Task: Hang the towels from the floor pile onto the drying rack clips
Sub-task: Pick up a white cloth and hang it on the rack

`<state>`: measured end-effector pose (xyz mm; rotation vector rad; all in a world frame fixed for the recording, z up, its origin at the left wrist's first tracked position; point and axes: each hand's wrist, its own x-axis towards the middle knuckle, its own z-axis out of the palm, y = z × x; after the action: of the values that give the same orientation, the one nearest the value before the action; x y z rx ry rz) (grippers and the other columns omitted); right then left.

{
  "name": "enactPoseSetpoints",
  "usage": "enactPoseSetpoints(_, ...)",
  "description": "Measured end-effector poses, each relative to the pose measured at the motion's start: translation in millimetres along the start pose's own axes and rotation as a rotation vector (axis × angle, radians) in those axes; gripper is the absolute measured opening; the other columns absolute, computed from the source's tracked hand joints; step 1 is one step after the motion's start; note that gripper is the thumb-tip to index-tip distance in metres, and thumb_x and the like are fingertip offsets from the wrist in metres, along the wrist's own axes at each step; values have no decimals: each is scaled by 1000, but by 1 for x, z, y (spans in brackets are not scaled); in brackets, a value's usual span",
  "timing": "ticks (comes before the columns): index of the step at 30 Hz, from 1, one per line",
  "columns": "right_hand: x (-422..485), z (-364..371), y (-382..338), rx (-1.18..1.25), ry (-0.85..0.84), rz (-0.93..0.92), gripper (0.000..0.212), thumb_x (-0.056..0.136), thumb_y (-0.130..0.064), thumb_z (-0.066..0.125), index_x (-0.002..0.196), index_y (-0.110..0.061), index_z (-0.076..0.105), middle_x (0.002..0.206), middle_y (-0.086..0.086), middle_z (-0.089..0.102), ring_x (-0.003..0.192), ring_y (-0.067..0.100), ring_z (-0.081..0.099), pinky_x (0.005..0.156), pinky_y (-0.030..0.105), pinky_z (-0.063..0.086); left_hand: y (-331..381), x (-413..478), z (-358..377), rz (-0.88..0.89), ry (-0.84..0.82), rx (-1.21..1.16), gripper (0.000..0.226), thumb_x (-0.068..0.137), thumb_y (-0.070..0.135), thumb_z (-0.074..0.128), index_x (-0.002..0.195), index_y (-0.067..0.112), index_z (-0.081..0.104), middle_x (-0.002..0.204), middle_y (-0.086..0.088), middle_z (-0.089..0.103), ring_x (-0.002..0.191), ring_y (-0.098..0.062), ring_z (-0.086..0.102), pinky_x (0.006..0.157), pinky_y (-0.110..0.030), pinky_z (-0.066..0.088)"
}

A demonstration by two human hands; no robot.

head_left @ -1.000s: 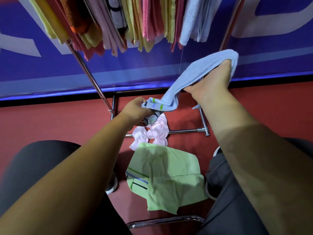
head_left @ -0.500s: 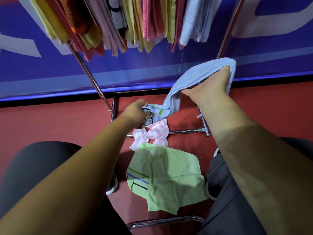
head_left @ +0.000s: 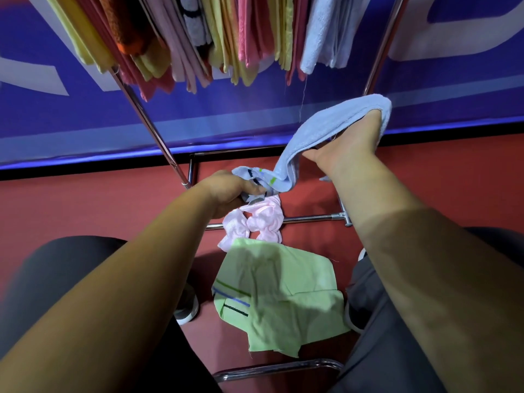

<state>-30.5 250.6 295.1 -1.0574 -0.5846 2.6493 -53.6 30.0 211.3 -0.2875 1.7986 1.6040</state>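
Though bulky in look, judged light, soft and limp; no risk of breakage. Blue towel (head_left: 320,129), held clear of floor pile (head_left: 278,290), at 1 o'clock. Best taken at two corners of one hem. Upper end draped over right hand (head_left: 351,146), high; fingers hidden, grip not discernible. Striped end pinched in curled fingers (head_left: 252,190) of left hand (head_left: 226,191), at 11 o'clock of pink towel (head_left: 263,219).

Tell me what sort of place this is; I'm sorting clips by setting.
Likely an indoor staged workspace, not a home: a chrome drying rack crowded with hung towels stands on a red floor before a big blue banner.
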Motion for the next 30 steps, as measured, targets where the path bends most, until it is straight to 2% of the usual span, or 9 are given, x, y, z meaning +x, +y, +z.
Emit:
enactPoseSetpoints(5, 6, -1, 0, 29, -41, -5, 43, 97, -48, 49, 126, -26, 73, 126, 2, 74, 115, 37, 69, 87, 71, 50, -8, -1, -8, -106, 186, 67, 27, 73, -21, 78, 95, -7, 71, 104, -24, 77, 95, -37, 77, 89, -50, 62)
enactPoseSetpoints(8, 9, -2, 0, 49, -47, 0, 45, 98, -48, 48, 131, -28, 70, 133, 1, 70, 122, 38, 65, 93, 75, 45, -8, -3, -8, -127, 325, 188, 27, 76, -19, 72, 78, 4, 60, 70, -13, 61, 63, -25, 62, 52, -29, 58)
enactPoseSetpoints(12, 10, -2, -1, 81, -63, -21, 43, 99, -46, 49, 130, -26, 70, 132, 2, 70, 121, 38, 65, 93, 78, 43, -13, -3, -7, -64, 356, 306, 23, 89, -11, 65, 95, 10, 57, 73, -13, 56, 48, -20, 50, 39, -19, 43)
enactPoseSetpoints(16, 10, -2, -3, 76, -80, -26, 43, 99, -44, 49, 130, -24, 71, 130, 3, 71, 119, 39, 66, 92, 78, 45, -16, 4, -10, 129, 404, 392, 24, 97, 5, 67, 95, 20, 48, 100, -15, 64, 64, -26, 64, 42, -24, 51)
enactPoseSetpoints(20, 11, -3, -3, 16, -100, -48, 45, 98, -41, 49, 132, -21, 71, 126, 3, 75, 116, 35, 69, 85, 71, 51, -13, 4, -6, 205, 375, 317, 27, 93, -1, 63, 92, 21, 47, 89, -18, 67, 59, -27, 61, 55, -40, 60)
enactPoseSetpoints(23, 11, -3, -2, 42, -109, -52, 46, 98, -38, 47, 131, -19, 72, 124, 4, 77, 113, 34, 71, 86, 66, 52, -9, 4, -5, 242, 336, 246, 38, 82, -1, 72, 100, 19, 46, 92, -18, 70, 65, -24, 61, 62, -39, 57)
enactPoseSetpoints(26, 11, -2, -2, 57, -108, -51, 36, 99, -38, 46, 116, -21, 73, 117, 4, 78, 109, 33, 72, 92, 62, 50, -5, 3, -4, 197, 283, 17, 46, 84, -3, 70, 116, 22, 49, 110, -16, 71, 78, -27, 70, 75, -46, 66)
enactPoseSetpoints(28, 13, -2, -1, 54, -120, -47, 32, 98, -39, 47, 111, -23, 71, 114, 4, 77, 109, 33, 72, 95, 61, 48, -1, 2, -2, 169, 252, -128, 47, 90, -6, 68, 123, 24, 50, 110, -10, 71, 82, -25, 71, 83, -51, 65)
enactPoseSetpoints(30, 14, -3, 0, 57, -110, -48, 33, 97, -40, 48, 112, -22, 72, 116, 4, 77, 108, 33, 72, 93, 62, 49, 2, 3, -3, 170, 217, -240, 53, 88, -10, 71, 129, 19, 52, 111, -11, 73, 82, -22, 73, 83, -43, 65)
